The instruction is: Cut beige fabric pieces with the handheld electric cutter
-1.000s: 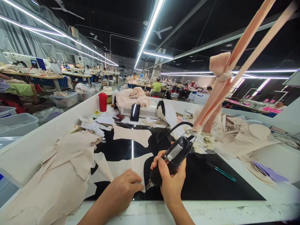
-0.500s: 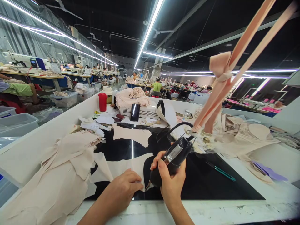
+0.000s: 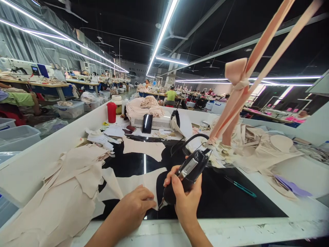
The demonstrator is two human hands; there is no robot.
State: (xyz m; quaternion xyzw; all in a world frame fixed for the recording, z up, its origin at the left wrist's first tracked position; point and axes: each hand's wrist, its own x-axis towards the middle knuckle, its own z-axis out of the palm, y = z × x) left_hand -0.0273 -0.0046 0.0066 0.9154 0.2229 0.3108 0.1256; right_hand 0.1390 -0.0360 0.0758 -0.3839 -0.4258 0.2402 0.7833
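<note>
My right hand is wrapped round a black corded handheld power tool, held tilted with its narrow metal tip pointing down to the left. The tip sits at the lower right corner of a beige fabric piece on the black work surface. My left hand is closed over that same corner, its thumb and fingers pressed together at the fabric edge. Knotted pink fabric straps run from the tool's top end up out of view.
A heap of cut beige fabric lies left, another cut piece ahead. Teal tweezers rest at right, near piled fabric scraps. A red cup and white machine box stand at the back. People sit at sewing tables beyond.
The whole view has shifted slightly. Both hands, the tool and the fabric keep nearly the same positions relative to each other.
</note>
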